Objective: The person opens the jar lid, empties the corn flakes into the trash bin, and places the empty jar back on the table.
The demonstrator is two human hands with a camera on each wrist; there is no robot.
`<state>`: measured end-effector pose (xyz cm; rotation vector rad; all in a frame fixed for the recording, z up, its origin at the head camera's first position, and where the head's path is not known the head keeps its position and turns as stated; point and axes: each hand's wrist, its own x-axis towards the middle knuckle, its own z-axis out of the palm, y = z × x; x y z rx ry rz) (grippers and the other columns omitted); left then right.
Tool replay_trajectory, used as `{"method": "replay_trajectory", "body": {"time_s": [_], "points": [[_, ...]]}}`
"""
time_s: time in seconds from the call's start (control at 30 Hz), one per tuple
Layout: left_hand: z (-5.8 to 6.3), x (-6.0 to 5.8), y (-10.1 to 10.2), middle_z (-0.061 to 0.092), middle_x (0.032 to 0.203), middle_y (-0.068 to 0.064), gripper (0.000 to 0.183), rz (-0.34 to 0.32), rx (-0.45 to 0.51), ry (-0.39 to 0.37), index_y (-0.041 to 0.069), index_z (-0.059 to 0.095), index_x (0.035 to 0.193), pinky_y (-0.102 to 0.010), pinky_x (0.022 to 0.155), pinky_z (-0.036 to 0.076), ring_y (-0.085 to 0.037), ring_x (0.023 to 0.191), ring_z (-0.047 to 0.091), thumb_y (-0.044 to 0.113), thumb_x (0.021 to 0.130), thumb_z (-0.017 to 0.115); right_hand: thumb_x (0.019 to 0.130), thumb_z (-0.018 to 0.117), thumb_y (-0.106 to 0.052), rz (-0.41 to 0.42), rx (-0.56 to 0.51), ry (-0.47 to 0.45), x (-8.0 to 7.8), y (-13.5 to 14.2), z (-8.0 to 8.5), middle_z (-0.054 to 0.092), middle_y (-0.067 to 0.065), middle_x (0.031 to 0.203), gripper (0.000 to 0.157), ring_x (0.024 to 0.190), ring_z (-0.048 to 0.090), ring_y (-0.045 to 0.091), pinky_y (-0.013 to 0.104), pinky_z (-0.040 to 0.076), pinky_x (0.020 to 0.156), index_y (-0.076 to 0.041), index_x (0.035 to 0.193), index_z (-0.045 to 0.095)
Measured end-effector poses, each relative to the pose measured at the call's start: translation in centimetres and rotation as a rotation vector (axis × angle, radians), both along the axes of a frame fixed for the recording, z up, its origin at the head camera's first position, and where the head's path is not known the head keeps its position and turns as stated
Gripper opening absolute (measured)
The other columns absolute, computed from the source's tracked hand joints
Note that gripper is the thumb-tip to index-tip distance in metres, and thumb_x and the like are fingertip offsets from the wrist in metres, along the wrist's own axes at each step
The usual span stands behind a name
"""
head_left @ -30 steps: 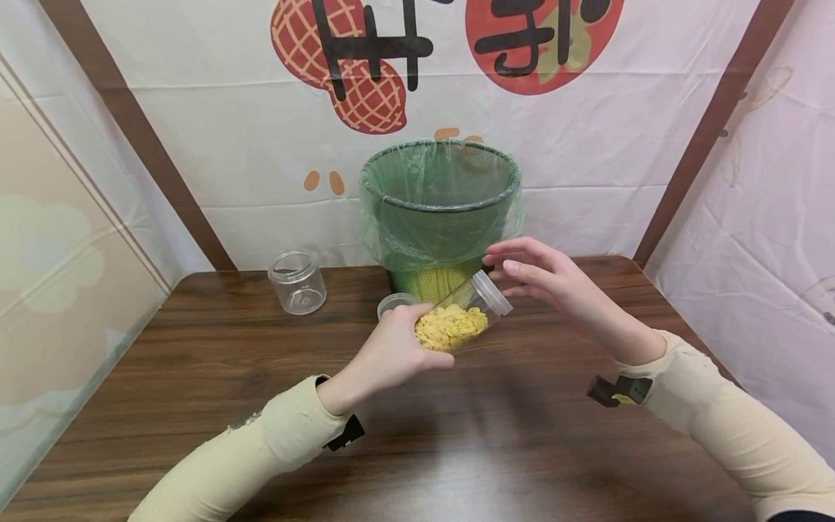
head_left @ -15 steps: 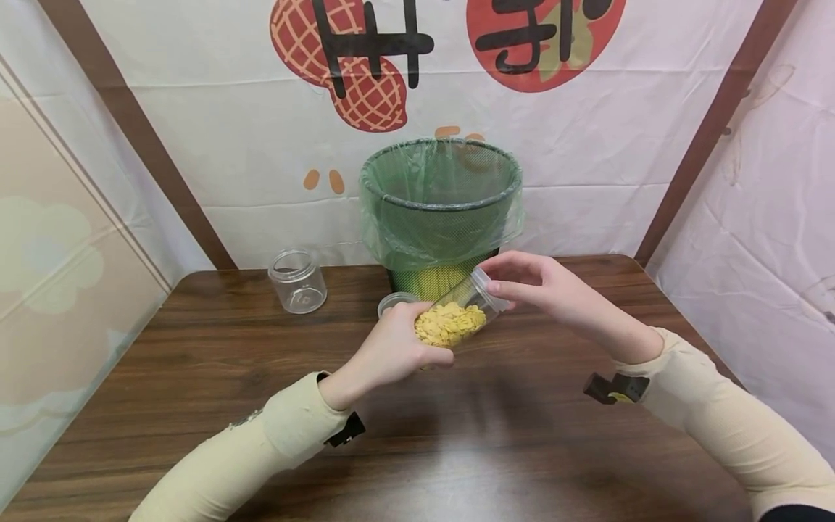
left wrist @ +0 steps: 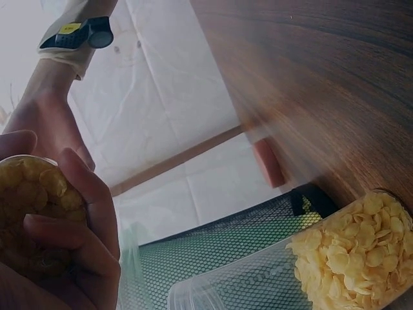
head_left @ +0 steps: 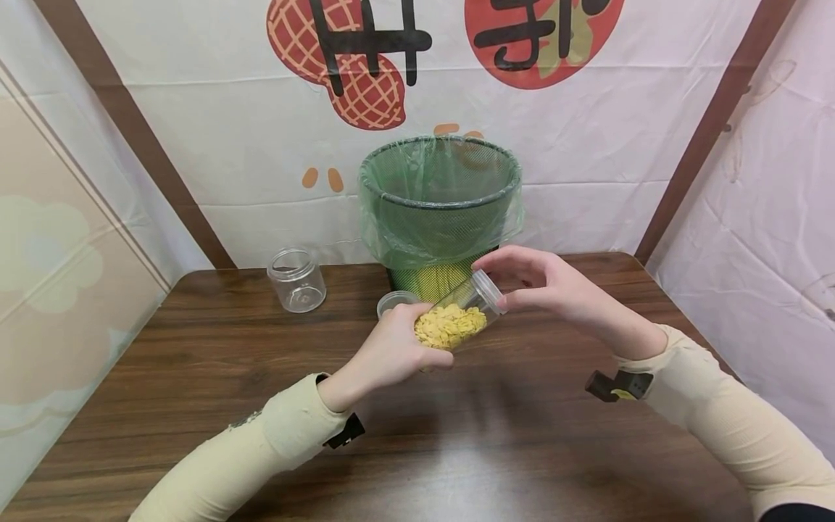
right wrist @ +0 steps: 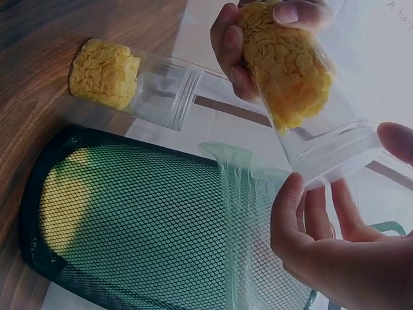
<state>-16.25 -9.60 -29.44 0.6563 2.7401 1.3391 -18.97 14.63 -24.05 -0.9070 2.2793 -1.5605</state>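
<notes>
My left hand (head_left: 391, 348) grips a clear jar (head_left: 466, 295) round its lower body, held tilted above the table with its capped end up to the right. Yellow flakes (head_left: 450, 325) fill the lower part of that jar. At the top end, my right hand (head_left: 548, 290) holds the whitish lid (head_left: 489, 290) between thumb and fingertips. The right wrist view shows the fingertips (right wrist: 293, 187) under the rim of the lid (right wrist: 339, 158) and the thumb on its other side. Behind my left hand stands a second jar (head_left: 394, 299), whose flakes (right wrist: 105, 73) show in the right wrist view.
A mesh bin (head_left: 430, 232) with a green plastic liner (head_left: 385, 217) stands at the table's back edge, yellow matter (right wrist: 64, 203) at its bottom. To its left stands an uncapped clear jar (head_left: 297, 283). Printed cloth walls (head_left: 228, 145) enclose the wooden table (head_left: 215, 348).
My right hand has come left and down from beside the jar, and its fingers have closed round the lid. The thumb has since shifted lower along the lid. The left hand stays in place.
</notes>
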Motion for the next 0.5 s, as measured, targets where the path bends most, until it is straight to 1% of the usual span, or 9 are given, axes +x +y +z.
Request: {"method": "replay_trajectory", "body": {"time_s": [0.2, 0.37, 0.5], "points": [[-0.03, 0.02, -0.04, 0.057, 0.069, 0.006, 0.028, 0.004, -0.003, -0.001, 0.019, 0.061, 0.082, -0.028, 0.056, 0.046, -0.010, 0.063, 0.053, 0.022, 0.058, 0.075, 0.080, 0.065, -0.001, 0.035, -0.019, 0.007, -0.02, -0.01, 0.06, 0.059, 0.008, 0.125, 0.050, 0.116, 0.055, 0.023, 0.029, 0.048, 0.092, -0.007, 0.128, 0.053], [-0.07, -0.02, -0.06, 0.056, 0.069, 0.005, 0.027, 0.005, -0.008, -0.002, 0.018, 0.061, 0.082, -0.027, 0.056, 0.045, -0.010, 0.063, 0.052, 0.022, 0.058, 0.075, 0.079, 0.063, 0.003, 0.049, -0.025, 0.023, -0.19, 0.07, -0.06, 0.057, 0.012, 0.129, 0.052, 0.118, 0.054, 0.019, 0.029, 0.049, 0.090, -0.007, 0.129, 0.053], [-0.17, -0.07, -0.09, 0.057, 0.069, 0.005, 0.027, 0.005, -0.005, -0.002, 0.018, 0.061, 0.081, -0.027, 0.055, 0.045, -0.010, 0.062, 0.052, 0.022, 0.058, 0.075, 0.082, 0.061, 0.000, 0.055, -0.045, -0.003, -0.12, -0.04, -0.08, 0.056, 0.015, 0.130, 0.049, 0.120, 0.054, 0.020, 0.030, 0.049, 0.090, -0.003, 0.130, 0.051]]}}
